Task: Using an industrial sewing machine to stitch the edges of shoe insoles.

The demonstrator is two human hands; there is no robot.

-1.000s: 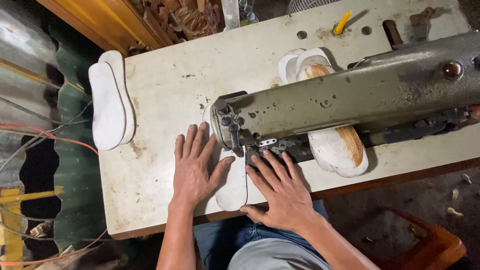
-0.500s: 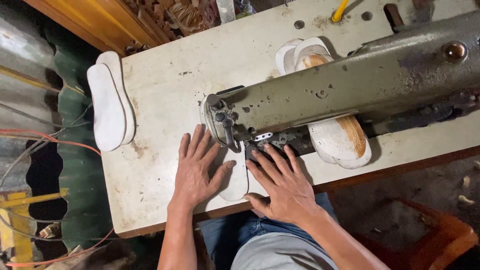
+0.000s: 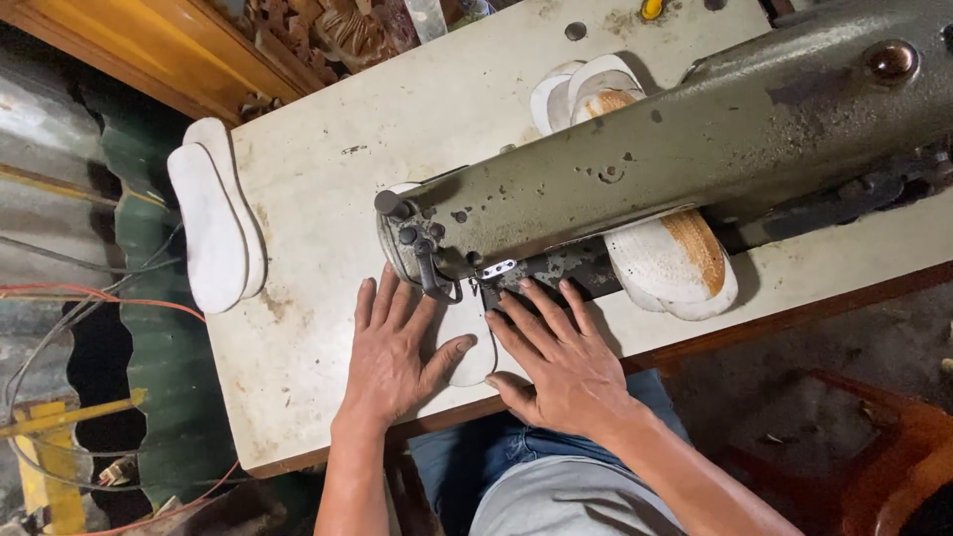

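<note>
Your left hand (image 3: pixel 392 347) and right hand (image 3: pixel 561 362) both lie flat, fingers spread, holding nothing but pressing the white foam shoe insole (image 3: pixel 467 337) against the worn cream surface (image 3: pixel 318 189). The insole sits between your hands, its long axis running from you up under the head of the olive-green metal sewing machine (image 3: pixel 655 149); both hands touch it, neither clearly nearer

No pkgs, labels, signs or screens visible.
</note>
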